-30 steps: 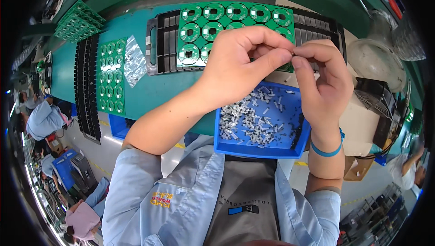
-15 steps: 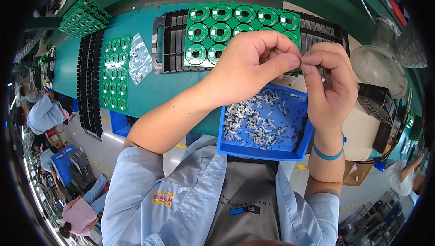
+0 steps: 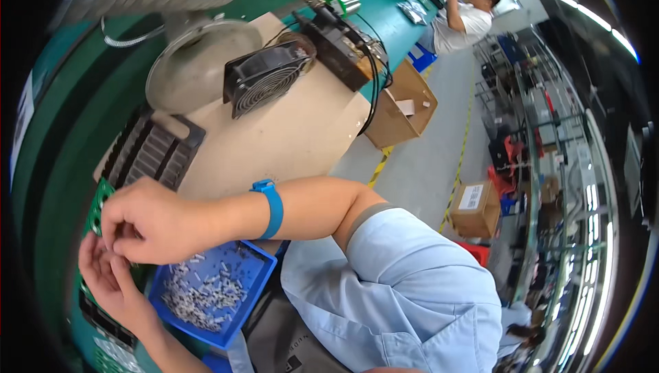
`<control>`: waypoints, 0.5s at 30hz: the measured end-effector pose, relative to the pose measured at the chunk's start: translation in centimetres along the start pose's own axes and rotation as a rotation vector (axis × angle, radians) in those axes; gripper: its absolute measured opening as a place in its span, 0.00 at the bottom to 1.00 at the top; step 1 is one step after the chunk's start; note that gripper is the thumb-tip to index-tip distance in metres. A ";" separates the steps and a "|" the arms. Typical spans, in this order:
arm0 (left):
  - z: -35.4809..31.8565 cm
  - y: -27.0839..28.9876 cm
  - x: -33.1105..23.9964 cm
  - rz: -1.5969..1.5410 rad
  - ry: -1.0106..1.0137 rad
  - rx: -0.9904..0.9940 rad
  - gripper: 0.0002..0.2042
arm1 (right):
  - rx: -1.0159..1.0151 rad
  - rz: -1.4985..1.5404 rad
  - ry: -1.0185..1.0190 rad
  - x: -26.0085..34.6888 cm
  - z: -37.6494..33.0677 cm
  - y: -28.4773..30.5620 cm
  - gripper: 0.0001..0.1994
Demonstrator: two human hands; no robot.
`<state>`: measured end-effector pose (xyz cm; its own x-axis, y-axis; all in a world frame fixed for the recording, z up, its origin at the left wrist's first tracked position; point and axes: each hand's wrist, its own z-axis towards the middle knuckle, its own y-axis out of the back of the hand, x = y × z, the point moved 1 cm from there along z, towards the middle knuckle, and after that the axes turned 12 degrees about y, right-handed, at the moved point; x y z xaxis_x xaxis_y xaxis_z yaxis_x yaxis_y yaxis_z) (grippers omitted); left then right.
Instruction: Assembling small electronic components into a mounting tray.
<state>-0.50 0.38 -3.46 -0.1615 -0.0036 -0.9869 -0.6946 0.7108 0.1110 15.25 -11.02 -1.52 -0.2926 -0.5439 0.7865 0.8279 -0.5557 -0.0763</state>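
Note:
My right hand [image 3: 154, 220], with a blue band [image 3: 270, 208] on its wrist, is closed, its fingertips curled down toward my other hand. Just below it my left hand [image 3: 113, 282] is also closed, thumb and fingers brought together; the fingertips of both hands meet. Whatever lies between them is too small or hidden to name. Part of a green circuit board [image 3: 98, 213] shows behind my hands. Close beside them stands a blue tray [image 3: 252, 297] of many small clear and whitish pieces with dark bits.
A black slotted rack [image 3: 154, 156] lies beyond my hands. Farther along the bench are a round metal hood [image 3: 195, 64], a black fan [image 3: 271, 77] and a dark soldering unit [image 3: 333, 50]. A cardboard box [image 3: 400, 117] stands off the bench edge; another person [image 3: 463, 26] sits farther away.
The view has swung to the right, so the hood, fan and aisle now show widely. My hands stay together at the fingertips, near the board and blue tray.

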 end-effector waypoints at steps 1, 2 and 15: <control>-0.1 0.4 0.1 0.007 -0.020 0.012 0.21 | -0.011 -0.007 0.020 0.0 0.1 -0.4 0.06; -0.2 -0.2 0.4 0.006 -0.029 0.000 0.22 | 0.021 0.004 -0.010 0.1 0.0 0.0 0.05; 0.6 0.7 1.0 0.117 -0.147 -0.037 0.13 | 0.060 0.000 -0.095 0.0 0.0 0.9 0.11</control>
<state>-0.73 1.29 -4.42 -0.1407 0.1823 -0.9731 -0.7024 0.6743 0.2279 16.00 -11.48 -1.61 -0.2481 -0.4798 0.8415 0.8558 -0.5156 -0.0416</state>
